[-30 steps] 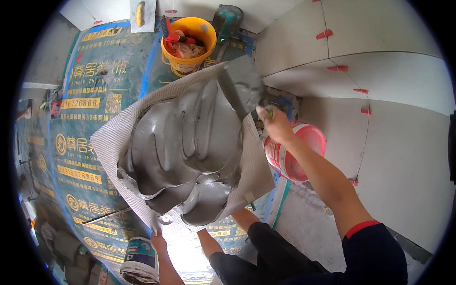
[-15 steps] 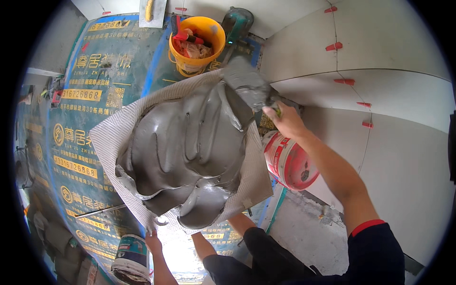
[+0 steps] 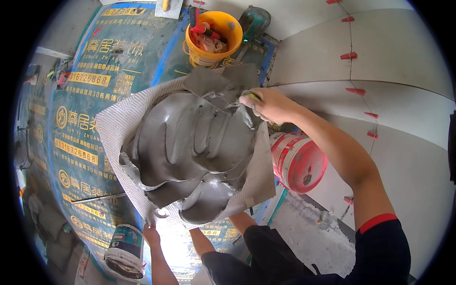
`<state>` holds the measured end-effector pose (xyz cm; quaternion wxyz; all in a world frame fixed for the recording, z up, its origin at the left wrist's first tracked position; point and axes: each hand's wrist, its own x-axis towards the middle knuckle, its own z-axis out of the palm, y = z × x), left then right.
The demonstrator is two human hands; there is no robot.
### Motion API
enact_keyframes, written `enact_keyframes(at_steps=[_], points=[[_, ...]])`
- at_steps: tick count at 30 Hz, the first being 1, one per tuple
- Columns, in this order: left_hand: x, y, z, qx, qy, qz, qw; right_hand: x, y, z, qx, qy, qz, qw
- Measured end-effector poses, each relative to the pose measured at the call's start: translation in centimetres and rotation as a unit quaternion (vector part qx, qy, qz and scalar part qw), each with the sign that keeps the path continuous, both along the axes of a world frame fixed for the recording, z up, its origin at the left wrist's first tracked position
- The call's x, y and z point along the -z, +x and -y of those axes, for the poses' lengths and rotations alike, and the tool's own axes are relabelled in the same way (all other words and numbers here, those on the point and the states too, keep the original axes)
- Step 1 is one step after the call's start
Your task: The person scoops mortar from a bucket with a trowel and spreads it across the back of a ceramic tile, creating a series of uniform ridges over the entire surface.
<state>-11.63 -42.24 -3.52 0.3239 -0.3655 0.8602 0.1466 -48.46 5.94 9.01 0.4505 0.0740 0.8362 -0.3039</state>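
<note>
Thick wet grey mortar (image 3: 185,142) covers most of the ridged back of a square tile (image 3: 110,116), leaving its edges and corners bare. My right hand (image 3: 270,105) is closed around the handle of a trowel, with a bit of yellow-green showing by the fingers. The mortar-smeared trowel blade (image 3: 205,83) lies flat over the far edge of the mortar. My left hand (image 3: 151,234) grips the tile's near left corner; the fingers under it are hidden. The tile is tilted up in front of my legs.
Beyond the tile stands a yellow bucket (image 3: 231,29) with a red-and-black handled tool, beside a dark green power tool (image 3: 254,23). A red-and-white bucket (image 3: 304,166) is at the right, near the tiled wall (image 3: 403,61) with red wedges. Another bucket (image 3: 124,247) sits near left.
My right hand has moved the trowel left, from beyond the tile's far right corner onto the mortar's far edge. My left hand keeps its grip on the tile. The view has shifted slightly.
</note>
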Motion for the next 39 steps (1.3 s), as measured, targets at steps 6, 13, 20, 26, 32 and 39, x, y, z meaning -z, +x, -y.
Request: enact_keyframes(at_steps=[6, 13, 20, 26, 32, 39], points=[[1.1, -0.9, -1.6, -0.011, 0.049, -0.018, 0.999, 8.8, -3.2, -6.6, 0.004, 0.198, -0.367, 0.909], [-0.1, -1.4, -0.7, -0.044, 0.057, -0.009, 0.997, 8.2, 17.1, -7.3, 0.204, 0.109, -0.245, 0.942], [0.2, -0.9, 0.1, -0.041, 0.037, 0.012, 0.998, 7.2, 23.9, -7.3, 0.254, 0.162, -0.297, 0.906], [-0.1, -0.7, -0.2, -0.048, 0.049, -0.015, 0.998, 3.4, 14.2, 2.3, 0.537, -0.259, 0.140, 0.791], [0.3, 0.0, 0.0, -0.085, 0.030, -0.015, 0.996, 3.0, 13.3, 18.9, 0.501, -0.310, 0.235, 0.773], [-1.2, -1.9, -1.3, -0.112, 0.032, 0.000, 0.993, 3.2, 15.3, 21.8, -0.038, -0.088, -0.083, 0.992]])
